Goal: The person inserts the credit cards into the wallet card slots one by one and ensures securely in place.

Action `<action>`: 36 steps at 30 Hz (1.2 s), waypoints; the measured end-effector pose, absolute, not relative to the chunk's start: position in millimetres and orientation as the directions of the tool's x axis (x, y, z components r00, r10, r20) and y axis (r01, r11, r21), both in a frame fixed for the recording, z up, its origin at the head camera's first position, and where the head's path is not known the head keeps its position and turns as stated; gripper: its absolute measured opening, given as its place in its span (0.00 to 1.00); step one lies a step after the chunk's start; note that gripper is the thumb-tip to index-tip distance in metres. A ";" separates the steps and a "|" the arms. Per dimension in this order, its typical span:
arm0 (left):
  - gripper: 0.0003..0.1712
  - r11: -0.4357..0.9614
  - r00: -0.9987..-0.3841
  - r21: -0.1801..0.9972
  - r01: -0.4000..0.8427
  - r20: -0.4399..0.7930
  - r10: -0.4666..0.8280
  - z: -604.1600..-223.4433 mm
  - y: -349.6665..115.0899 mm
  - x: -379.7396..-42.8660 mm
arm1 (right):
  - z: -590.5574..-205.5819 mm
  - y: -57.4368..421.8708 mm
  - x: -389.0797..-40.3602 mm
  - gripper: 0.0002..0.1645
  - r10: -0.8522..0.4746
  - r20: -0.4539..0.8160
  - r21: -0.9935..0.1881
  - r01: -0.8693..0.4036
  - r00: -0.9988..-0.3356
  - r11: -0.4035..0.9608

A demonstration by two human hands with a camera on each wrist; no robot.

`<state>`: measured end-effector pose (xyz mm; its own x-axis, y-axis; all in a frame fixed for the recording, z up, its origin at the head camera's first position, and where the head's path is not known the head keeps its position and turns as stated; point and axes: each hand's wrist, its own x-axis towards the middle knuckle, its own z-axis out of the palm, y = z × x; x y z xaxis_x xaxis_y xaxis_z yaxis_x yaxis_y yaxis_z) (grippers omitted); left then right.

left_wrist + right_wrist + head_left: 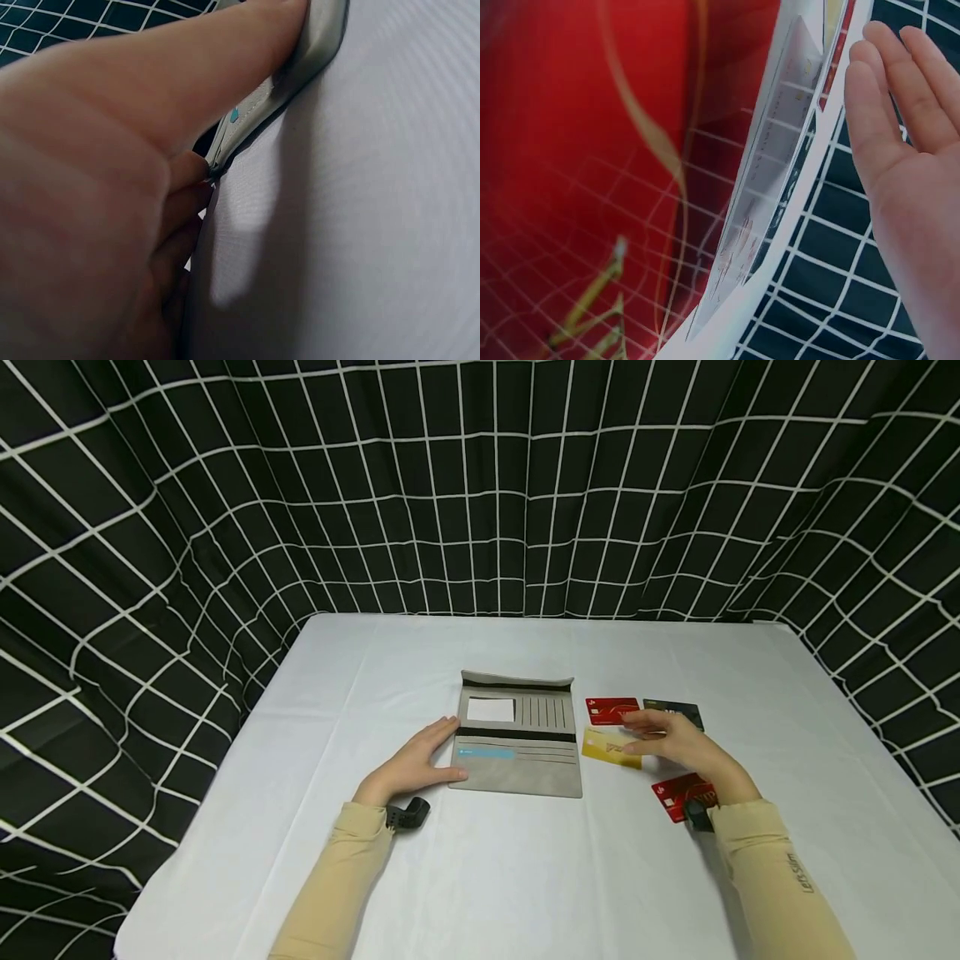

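An open grey wallet (525, 783) lies on the white table, with a white card (491, 710) in its upper half and a blue strip (486, 753) along a lower slot. My left hand (411, 763) rests at the wallet's left edge, fingers and thumb spread apart, the thumb on its lower corner. To the right, my right hand (678, 745) hovers over several bank cards, its fingers extended and holding nothing. Under or beside it are a red card (606, 710), a yellow card (609, 750) and a dark card (678, 708), partly covered.
A second red card (675, 795) lies nearer me, partly hidden by the right wrist and its black strap camera (699, 817). Another strap camera (408, 814) sits on the left wrist. A black curtain (487, 527) with a white grid surrounds the white tabletop (480, 877).
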<state>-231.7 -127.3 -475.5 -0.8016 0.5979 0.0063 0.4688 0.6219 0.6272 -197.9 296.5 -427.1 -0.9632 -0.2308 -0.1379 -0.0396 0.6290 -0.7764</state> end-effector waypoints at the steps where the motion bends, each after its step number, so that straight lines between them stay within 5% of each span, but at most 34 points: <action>1: 0.54 0.622 -0.803 0.627 0.468 0.008 0.596 -475.6 -127.3 -231.7 | -427.4 296.8 -197.9 0.39 -0.231 -0.135 -0.776 -0.042 -0.963 0.630; 36: 0.53 0.627 -0.808 0.631 0.458 0.000 0.590 -473.3 -127.0 -230.7 | -433.4 297.3 -196.4 0.38 -0.208 -0.157 -0.713 -0.035 -0.966 0.700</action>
